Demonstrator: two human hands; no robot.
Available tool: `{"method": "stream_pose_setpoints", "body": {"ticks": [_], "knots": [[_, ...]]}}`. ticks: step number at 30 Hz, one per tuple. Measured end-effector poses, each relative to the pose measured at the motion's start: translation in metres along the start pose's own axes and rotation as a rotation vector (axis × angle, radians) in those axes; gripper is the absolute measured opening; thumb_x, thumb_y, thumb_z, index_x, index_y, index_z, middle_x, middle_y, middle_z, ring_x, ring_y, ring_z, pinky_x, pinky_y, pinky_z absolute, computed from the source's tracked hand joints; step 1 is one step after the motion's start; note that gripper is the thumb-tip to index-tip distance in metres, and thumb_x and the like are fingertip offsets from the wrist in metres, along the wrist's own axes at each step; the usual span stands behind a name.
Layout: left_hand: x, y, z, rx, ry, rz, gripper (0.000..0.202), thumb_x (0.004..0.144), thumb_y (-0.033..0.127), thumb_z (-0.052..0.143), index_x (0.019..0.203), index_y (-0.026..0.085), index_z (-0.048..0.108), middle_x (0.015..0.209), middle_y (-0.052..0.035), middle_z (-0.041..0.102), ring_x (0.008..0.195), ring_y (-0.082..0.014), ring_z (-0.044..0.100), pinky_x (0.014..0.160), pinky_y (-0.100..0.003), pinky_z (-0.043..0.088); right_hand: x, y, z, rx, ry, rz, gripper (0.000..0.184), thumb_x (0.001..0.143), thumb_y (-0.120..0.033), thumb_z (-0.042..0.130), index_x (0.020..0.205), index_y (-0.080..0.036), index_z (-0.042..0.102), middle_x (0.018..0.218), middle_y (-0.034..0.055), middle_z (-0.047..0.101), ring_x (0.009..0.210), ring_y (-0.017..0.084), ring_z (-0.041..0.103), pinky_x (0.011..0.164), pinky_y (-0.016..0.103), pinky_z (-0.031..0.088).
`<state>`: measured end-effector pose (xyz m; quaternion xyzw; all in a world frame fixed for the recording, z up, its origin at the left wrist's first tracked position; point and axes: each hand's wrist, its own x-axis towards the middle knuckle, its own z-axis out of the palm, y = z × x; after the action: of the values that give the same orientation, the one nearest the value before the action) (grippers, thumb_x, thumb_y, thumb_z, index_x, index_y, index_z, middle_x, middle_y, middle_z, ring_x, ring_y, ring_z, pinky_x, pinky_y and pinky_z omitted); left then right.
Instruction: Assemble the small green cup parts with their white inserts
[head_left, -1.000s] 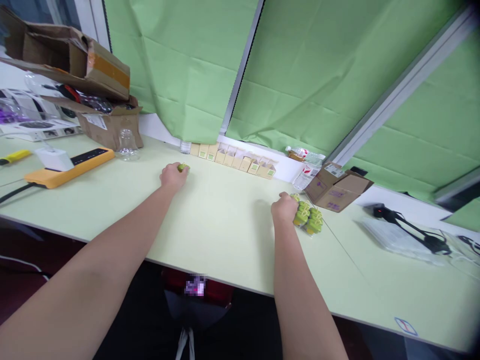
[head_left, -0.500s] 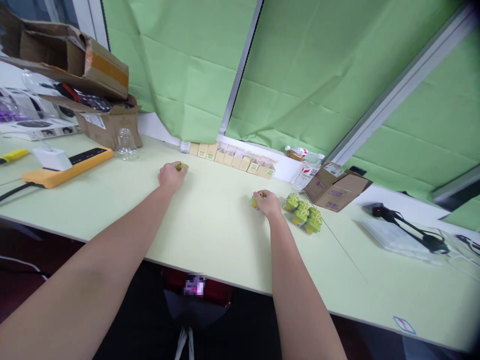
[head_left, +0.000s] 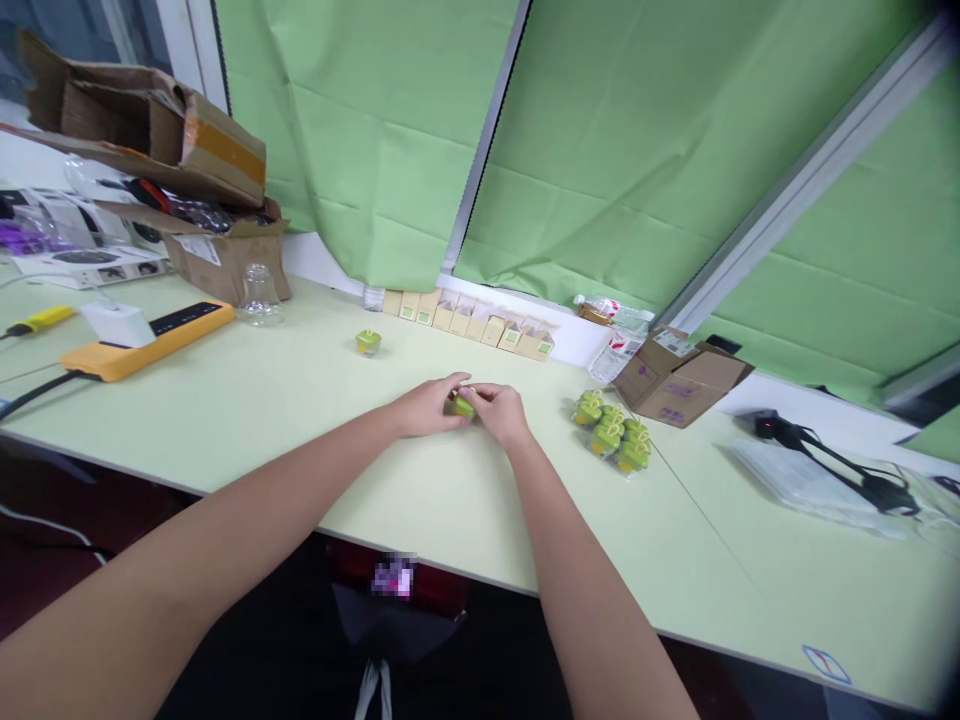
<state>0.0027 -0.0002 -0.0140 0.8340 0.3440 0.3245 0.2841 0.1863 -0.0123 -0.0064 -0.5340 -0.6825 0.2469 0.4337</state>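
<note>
**A:** That thing between the hands?

**B:** A small green cube [head_left: 463, 405], bright and boxy, with a yellowish mark on top. Mostly hidden behind fingers, so no clear look at its other faces.

**A:** Whereabouts on the table [head_left: 247, 405]?

**B:** Out in front of the row of small tan boxes [head_left: 465, 320], well apart from it, a little right of the row's middle.

**A:** And the left hand [head_left: 424, 405]?

**B:** Partly closed, fingers curled in, fingertips against the cube's left side. Palm turned down, raised off the tabletop.

**A:** Right hand [head_left: 501, 413]?

**B:** Much the same: partly closed, fingertips pinching in on the cube from the right, almost meeting the left hand's fingers. Firmness of the grip, no way to tell.

**A:** More green nearby?

**B:** Yes. A second green cube [head_left: 367, 342], upright and alone on the tabletop, just in front of the row's left end, touched by neither hand. Then a cluster of green cubes [head_left: 611, 432] in clear wrap, in front of the row's right end, well apart from both hands.

**A:** Anything further off?

**B:** An orange power strip [head_left: 146, 340], far to the left of the row, and a small cardboard box [head_left: 675, 388], just past the row's right end.
</note>
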Motion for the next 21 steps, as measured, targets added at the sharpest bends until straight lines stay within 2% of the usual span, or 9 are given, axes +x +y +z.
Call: {"method": "stream_pose_setpoints", "body": {"ticks": [4,7,10,13,15,18,21], "knots": [[0.002,-0.006,-0.006,-0.070,0.022,-0.013,0.069,0.071,0.044,0.073,0.132,0.022,0.051,0.097,-0.0059,0.067,0.083,-0.0195,0.063,0.076,-0.032,0.050,0.000,-0.002,0.006,0.126,0.021,-0.013,0.031,0.079,-0.047,0.066,0.090,-0.021,0.079,0.089,0.0022,0.077,0.086,0.020,0.069,0.077,0.029,0.052],[0.003,-0.005,-0.012,-0.080,0.070,0.009,0.062,0.070,0.046,0.074,0.125,0.023,0.057,0.098,-0.0049,0.066,0.080,-0.0174,0.061,0.072,-0.030,0.049,0.002,-0.006,0.009,0.196,0.087,-0.024,0.032,0.078,-0.048,0.066,0.089,-0.020,0.078,0.090,0.0020,0.077,0.089,0.021,0.069,0.081,0.030,0.053],[0.003,-0.005,-0.016,-0.029,0.088,-0.014,0.066,0.067,0.048,0.075,0.126,0.025,0.057,0.105,-0.0052,0.065,0.081,-0.0171,0.060,0.072,-0.029,0.049,0.005,-0.012,0.006,0.323,0.214,0.017,0.035,0.077,-0.050,0.067,0.088,-0.018,0.076,0.088,0.0021,0.075,0.086,0.020,0.068,0.078,0.032,0.057],[0.002,-0.013,-0.019,0.052,0.103,-0.083,0.064,0.068,0.050,0.073,0.124,0.025,0.058,0.106,-0.0055,0.065,0.085,-0.0189,0.061,0.074,-0.030,0.049,0.008,-0.012,-0.003,0.574,0.364,0.186,0.034,0.077,-0.051,0.068,0.089,-0.019,0.070,0.089,0.0016,0.071,0.081,0.017,0.067,0.070,0.033,0.061],[0.003,-0.020,-0.020,0.096,0.150,-0.146,0.058,0.071,0.052,0.069,0.121,0.023,0.059,0.105,-0.0064,0.065,0.088,-0.0207,0.062,0.077,-0.032,0.049,0.011,-0.009,-0.009,0.766,0.416,0.323,0.027,0.080,-0.046,0.067,0.087,-0.021,0.064,0.087,0.0008,0.069,0.078,0.015,0.067,0.069,0.033,0.063],[0.004,-0.026,-0.020,0.172,0.191,-0.193,0.054,0.073,0.049,0.068,0.118,0.021,0.060,0.109,-0.0086,0.065,0.095,-0.0242,0.062,0.083,-0.034,0.049,0.013,-0.003,-0.014,0.940,0.405,0.511,0.020,0.088,-0.040,0.061,0.083,-0.021,0.056,0.082,0.0013,0.067,0.073,0.013,0.068,0.067,0.029,0.062],[0.006,-0.024,-0.021,0.213,0.247,-0.113,0.052,0.075,0.039,0.065,0.123,0.021,0.058,0.125,-0.0103,0.060,0.115,-0.0277,0.055,0.096,-0.037,0.045,0.015,-0.001,-0.014,0.983,0.351,0.605,0.022,0.090,-0.042,0.059,0.082,-0.021,0.054,0.077,0.0023,0.065,0.070,0.013,0.067,0.060,0.023,0.059]]}}
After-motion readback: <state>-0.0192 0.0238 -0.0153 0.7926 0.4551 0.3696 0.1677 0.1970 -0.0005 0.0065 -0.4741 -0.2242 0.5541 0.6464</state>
